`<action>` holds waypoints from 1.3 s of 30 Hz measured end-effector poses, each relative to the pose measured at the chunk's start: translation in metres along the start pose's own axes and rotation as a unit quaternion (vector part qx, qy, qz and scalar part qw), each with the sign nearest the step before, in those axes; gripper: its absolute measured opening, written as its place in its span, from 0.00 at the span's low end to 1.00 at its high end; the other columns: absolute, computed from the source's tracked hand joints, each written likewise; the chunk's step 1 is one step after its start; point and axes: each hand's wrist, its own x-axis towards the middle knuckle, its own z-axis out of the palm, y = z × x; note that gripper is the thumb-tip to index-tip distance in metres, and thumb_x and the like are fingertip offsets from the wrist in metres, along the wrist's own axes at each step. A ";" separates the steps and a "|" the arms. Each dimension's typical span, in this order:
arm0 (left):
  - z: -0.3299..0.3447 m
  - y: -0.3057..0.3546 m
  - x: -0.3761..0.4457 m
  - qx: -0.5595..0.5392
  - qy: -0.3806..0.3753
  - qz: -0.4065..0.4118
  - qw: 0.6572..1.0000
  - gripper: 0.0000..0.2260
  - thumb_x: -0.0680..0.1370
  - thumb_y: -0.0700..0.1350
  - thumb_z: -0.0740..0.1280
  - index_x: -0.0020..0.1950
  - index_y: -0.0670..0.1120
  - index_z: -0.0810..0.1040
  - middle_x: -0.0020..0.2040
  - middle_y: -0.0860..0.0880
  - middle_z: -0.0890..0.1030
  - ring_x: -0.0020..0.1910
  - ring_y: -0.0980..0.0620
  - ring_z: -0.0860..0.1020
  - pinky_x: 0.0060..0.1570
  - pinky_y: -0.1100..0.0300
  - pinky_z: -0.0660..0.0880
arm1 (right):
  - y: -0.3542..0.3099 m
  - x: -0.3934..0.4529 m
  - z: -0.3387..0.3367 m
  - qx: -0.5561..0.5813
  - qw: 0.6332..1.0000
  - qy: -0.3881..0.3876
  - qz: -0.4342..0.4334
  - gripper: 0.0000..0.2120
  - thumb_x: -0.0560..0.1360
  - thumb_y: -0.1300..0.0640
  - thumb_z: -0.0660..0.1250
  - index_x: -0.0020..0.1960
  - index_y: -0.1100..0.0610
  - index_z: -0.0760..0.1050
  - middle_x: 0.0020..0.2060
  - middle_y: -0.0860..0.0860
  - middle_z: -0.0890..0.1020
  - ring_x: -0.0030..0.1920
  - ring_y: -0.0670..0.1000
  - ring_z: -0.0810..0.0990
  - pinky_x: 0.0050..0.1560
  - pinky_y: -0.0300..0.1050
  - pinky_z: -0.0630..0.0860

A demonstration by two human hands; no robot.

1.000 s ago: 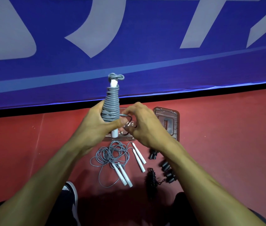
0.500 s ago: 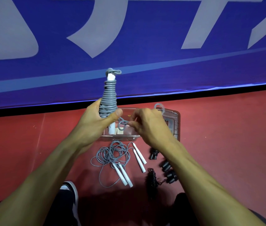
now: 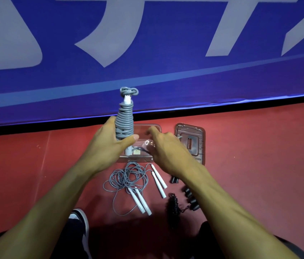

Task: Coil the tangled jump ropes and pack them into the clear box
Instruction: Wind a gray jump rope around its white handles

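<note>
The left hand (image 3: 108, 144) grips a grey coiled rope (image 3: 124, 121) and holds it upright above the clear box (image 3: 143, 143). The fingers are wrapped around the lower turns and the thumb presses across the front of the coil. The rope is wound tightly around white handles; 1 white end shows above the turns, capped by a small knot of cord, and another white end shows below the hand, over the box.

The right hand (image 3: 166, 152) is just beside the coil, over the right part of the box. Its fingers are curled, with the index finger reaching toward the coil. It cannot be told whether the fingers pinch a strand, because the hand hides its own fingertips.

The box stands on the red floor (image 3: 259, 165), near the base of a blue banner (image 3: 166, 71). Its lid (image 3: 191, 142) lies flat just to the right of it.

In front of the box lies a loose grey rope (image 3: 127, 179), tangled in overlapping loops, with 2 white handles (image 3: 140, 201) side by side at its near edge. 2 more white handles (image 3: 159, 180) lie to the right of the tangle. Further right is a black rope (image 3: 173, 202) coiled in a tight bundle, with black handles (image 3: 190, 199) near it, partly hidden by the right forearm.

A shoe (image 3: 79, 225) shows at the bottom, beneath the left forearm.
</note>
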 end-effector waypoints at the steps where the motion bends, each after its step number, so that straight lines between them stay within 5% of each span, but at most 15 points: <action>1: -0.001 -0.001 0.001 0.007 0.010 -0.004 1.000 0.24 0.63 0.64 0.72 0.54 0.54 0.75 0.51 0.54 0.83 0.52 0.50 0.83 0.57 0.42 0.78 | -0.001 -0.001 -0.003 0.012 1.000 0.009 0.000 0.16 0.79 0.58 0.67 0.65 0.56 0.69 0.50 0.60 0.82 0.50 0.64 0.81 0.48 0.57 0.78; 4: -0.003 0.001 0.002 0.045 0.047 -0.012 0.998 0.20 0.67 0.56 0.76 0.51 0.51 0.74 0.47 0.52 0.83 0.49 0.48 0.82 0.52 0.46 0.78 | 0.000 0.001 -0.006 0.026 0.999 0.037 0.014 0.16 0.78 0.63 0.67 0.64 0.55 0.76 0.51 0.58 0.83 0.50 0.61 0.81 0.49 0.54 0.78; 8: -0.001 0.003 0.000 0.129 0.097 0.018 0.987 0.17 0.71 0.44 0.78 0.50 0.45 0.70 0.41 0.53 0.78 0.43 0.47 0.77 0.40 0.55 0.66 | 0.000 0.005 -0.009 0.132 0.990 0.044 0.029 0.15 0.78 0.66 0.62 0.58 0.52 0.80 0.47 0.51 0.84 0.45 0.48 0.81 0.50 0.42 0.74; 10: -0.002 0.001 0.001 0.104 0.094 0.001 0.990 0.17 0.71 0.44 0.78 0.50 0.45 0.72 0.43 0.51 0.81 0.44 0.48 0.79 0.42 0.53 0.72 | 0.001 0.008 -0.013 0.204 0.978 0.029 0.042 0.19 0.74 0.71 0.62 0.57 0.53 0.81 0.54 0.49 0.85 0.55 0.47 0.82 0.58 0.39 0.74; 13: -0.005 -0.006 0.005 0.043 0.081 -0.038 0.995 0.17 0.69 0.46 0.79 0.51 0.49 0.75 0.47 0.50 0.84 0.47 0.47 0.83 0.52 0.45 0.79 | 0.002 0.009 -0.015 0.304 0.952 -0.022 0.023 0.19 0.71 0.74 0.67 0.52 0.53 0.82 0.52 0.47 0.85 0.54 0.46 0.84 0.59 0.50 0.80; 17: -0.005 -0.007 0.008 0.006 0.074 -0.054 0.996 0.18 0.66 0.50 0.78 0.50 0.50 0.76 0.47 0.51 0.85 0.47 0.45 0.83 0.49 0.45 0.80 | 0.003 0.007 -0.011 0.198 0.980 -0.006 0.009 0.17 0.69 0.71 0.72 0.46 0.49 0.79 0.55 0.48 0.83 0.59 0.51 0.79 0.55 0.45 0.77; 20: -0.004 -0.011 0.009 -0.004 0.072 -0.058 0.996 0.14 0.70 0.44 0.79 0.50 0.50 0.76 0.47 0.50 0.85 0.46 0.44 0.83 0.47 0.47 0.78 | 0.004 0.006 -0.006 0.093 0.996 0.003 0.014 0.20 0.70 0.73 0.66 0.43 0.47 0.74 0.48 0.49 0.79 0.50 0.54 0.77 0.41 0.43 0.69; 27: -0.004 -0.008 0.007 -0.006 0.069 -0.052 0.996 0.16 0.67 0.48 0.78 0.49 0.50 0.76 0.45 0.51 0.85 0.46 0.45 0.84 0.50 0.43 0.80 | 0.005 0.001 -0.004 -0.017 0.999 -0.034 0.031 0.23 0.69 0.77 0.61 0.55 0.54 0.77 0.49 0.56 0.79 0.48 0.59 0.81 0.39 0.48 0.72; 32: -0.003 -0.005 0.005 0.039 0.073 -0.025 0.996 0.15 0.70 0.44 0.79 0.49 0.47 0.75 0.44 0.49 0.83 0.45 0.47 0.81 0.48 0.49 0.78 | 0.002 0.002 -0.012 -0.107 0.992 0.052 0.039 0.14 0.73 0.65 0.67 0.53 0.49 0.78 0.46 0.52 0.83 0.48 0.59 0.80 0.41 0.45 0.63; 36: -0.003 -0.007 0.005 0.067 0.085 -0.029 0.994 0.16 0.70 0.45 0.78 0.50 0.46 0.74 0.44 0.49 0.82 0.44 0.49 0.80 0.42 0.55 0.74 | 0.007 0.008 -0.009 0.157 0.986 -0.019 0.048 0.16 0.75 0.70 0.64 0.42 0.49 0.80 0.41 0.46 0.83 0.45 0.51 0.81 0.43 0.41 0.75; 39: -0.005 -0.009 0.008 -0.042 0.063 -0.059 0.995 0.19 0.65 0.49 0.77 0.51 0.46 0.76 0.46 0.47 0.84 0.43 0.47 0.82 0.42 0.53 0.76 | 0.014 0.014 -0.012 0.299 0.951 0.032 0.066 0.19 0.77 0.71 0.64 0.41 0.48 0.80 0.41 0.49 0.85 0.44 0.51 0.84 0.50 0.48 0.81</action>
